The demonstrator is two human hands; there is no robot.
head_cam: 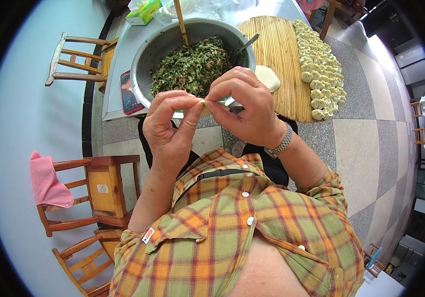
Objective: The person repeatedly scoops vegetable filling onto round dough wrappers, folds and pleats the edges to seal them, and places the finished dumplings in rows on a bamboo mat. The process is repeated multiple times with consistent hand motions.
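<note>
My left hand (173,126) and my right hand (244,107) meet fingertip to fingertip, pinching a dough wrapper (209,109) between them, just in front of a large metal bowl. Chopped green and pinkish filling (194,67) is heaped in the bowl (137,70). A wooden chopstick or stick (181,22) stands in the filling, and a metal spoon handle (249,42) leans on the bowl's right side. A flat round wrapper (268,78) lies on the near left edge of a slatted mat (279,55). Rows of pleated dumplings (318,67) cover the mat's right side. Whether filling is inside the pinched wrapper is mostly hidden.
A phone (129,92) lies on the table (114,105) left of the bowl. A tissue pack (143,13) and clear plastic bags (197,10) lie behind it. Wooden chairs (112,185) stand at left, one with a pink cloth (49,182). Tiled floor (355,148) extends right.
</note>
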